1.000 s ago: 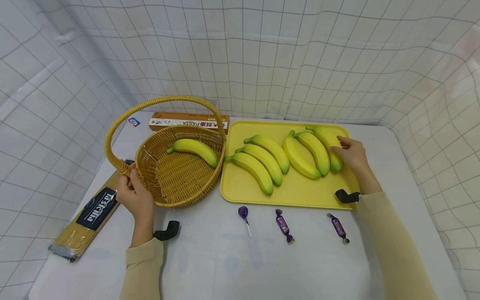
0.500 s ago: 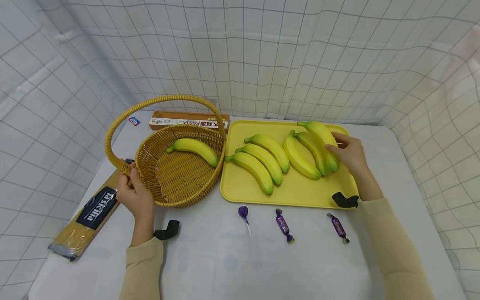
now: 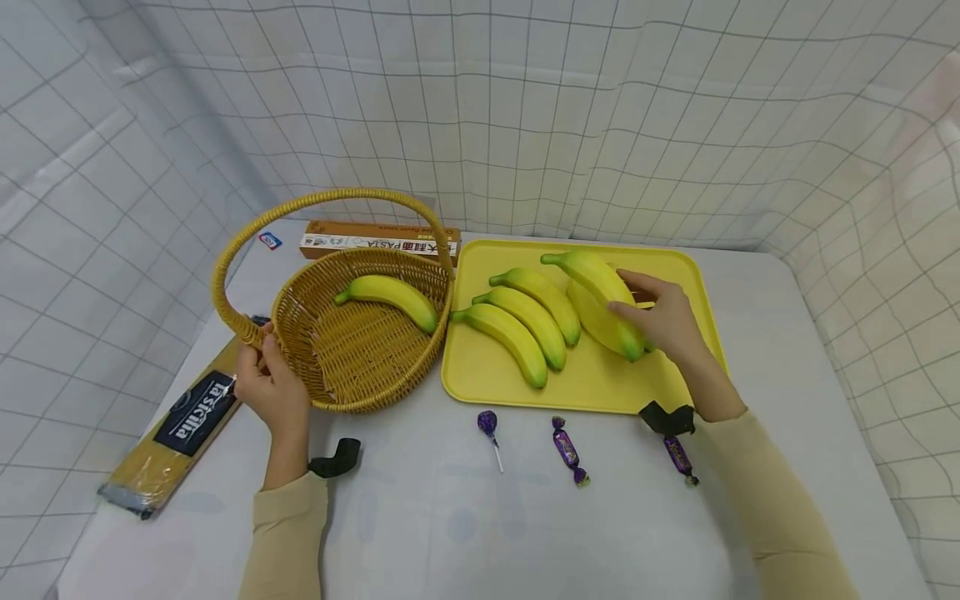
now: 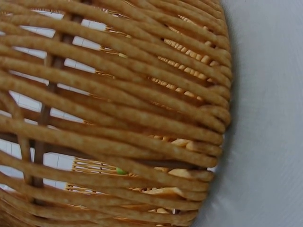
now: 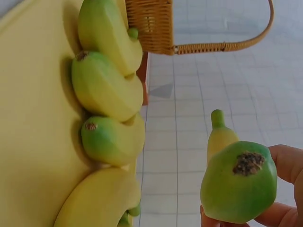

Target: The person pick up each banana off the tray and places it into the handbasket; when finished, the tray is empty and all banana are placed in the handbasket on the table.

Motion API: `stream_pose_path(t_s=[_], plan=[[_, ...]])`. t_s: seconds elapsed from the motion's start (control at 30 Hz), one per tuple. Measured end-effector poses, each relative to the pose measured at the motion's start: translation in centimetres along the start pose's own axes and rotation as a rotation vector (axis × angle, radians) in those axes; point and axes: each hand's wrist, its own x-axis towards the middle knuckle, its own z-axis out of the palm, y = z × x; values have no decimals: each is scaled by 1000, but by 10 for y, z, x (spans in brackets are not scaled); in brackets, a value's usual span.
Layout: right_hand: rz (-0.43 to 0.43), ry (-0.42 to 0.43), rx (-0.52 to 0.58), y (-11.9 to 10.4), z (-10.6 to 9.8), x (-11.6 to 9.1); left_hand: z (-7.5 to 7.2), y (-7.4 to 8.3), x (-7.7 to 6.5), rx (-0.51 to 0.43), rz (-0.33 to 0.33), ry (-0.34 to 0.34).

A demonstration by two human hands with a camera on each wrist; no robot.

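My right hand (image 3: 667, 317) pinches a banana (image 3: 594, 273) between thumb and fingers, above the right half of the yellow tray (image 3: 585, 392). In the right wrist view the held banana (image 5: 239, 182) shows its dark tip, off the tray. Below it in the head view, other bananas are partly hidden. Three more bananas (image 3: 517, 322) lie side by side at the tray's left. My left hand (image 3: 272, 383) grips the wicker basket (image 3: 360, 404) at the base of its handle. Inside the basket lies one banana (image 3: 390, 298). Woven basket wall (image 4: 118, 104) fills most of the left wrist view.
Behind the basket stands a pasta box (image 3: 378, 242); a bag of pasta (image 3: 180, 425) lies left of it. In front of the tray are a purple lollipop (image 3: 487, 423) and two wrapped candies, one (image 3: 565, 450) central, the other (image 3: 678, 458) near the right wrist camera.
My right hand has lifted the rightmost banana off the tray and carried it left, over the neighbouring bananas. The left hand keeps its grip on the basket, nearly still.
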Motion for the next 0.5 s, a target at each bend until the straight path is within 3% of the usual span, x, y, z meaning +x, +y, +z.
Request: stream_pose_path(t_s=[0.17, 0.5], plan=[[-56, -56, -14, -24, 18, -2, -1, -1, 1, 8, 14, -3], [-208, -161, 62, -75, 60, 6, 0, 3, -1, -13, -31, -3]])
